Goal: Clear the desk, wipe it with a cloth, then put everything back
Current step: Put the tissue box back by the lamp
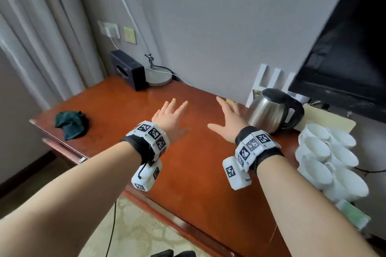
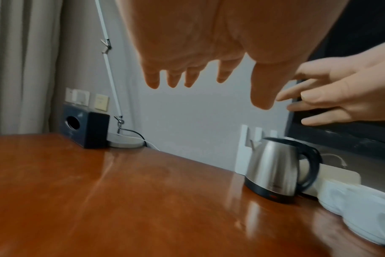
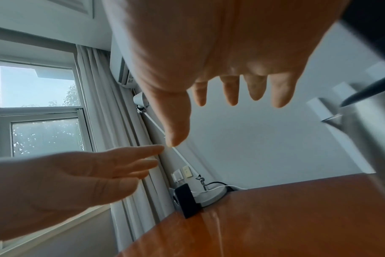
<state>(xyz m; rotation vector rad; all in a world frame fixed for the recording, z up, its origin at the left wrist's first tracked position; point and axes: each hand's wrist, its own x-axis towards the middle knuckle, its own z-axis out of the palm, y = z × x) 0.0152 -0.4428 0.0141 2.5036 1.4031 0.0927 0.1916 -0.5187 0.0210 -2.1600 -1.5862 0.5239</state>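
Both my hands hover open above the middle of the red-brown wooden desk (image 1: 117, 108), fingers spread and holding nothing. My left hand (image 1: 170, 116) is left of centre. Just right of it, my right hand (image 1: 227, 118) sits close beside a steel kettle (image 1: 269, 110) with a black lid and handle. A crumpled dark green cloth (image 1: 72, 124) lies near the desk's left front edge. Several white cups (image 1: 328, 158) are stacked at the right. In the left wrist view the kettle (image 2: 275, 167) stands at the right, below my right hand (image 2: 332, 97).
A black tissue box (image 1: 127, 70) and a lamp's round grey base (image 1: 159, 77) with cables stand at the back left corner by the wall sockets. A dark TV screen (image 1: 344, 48) hangs at the right. Curtains hang left; the desk's front edge is below my wrists.
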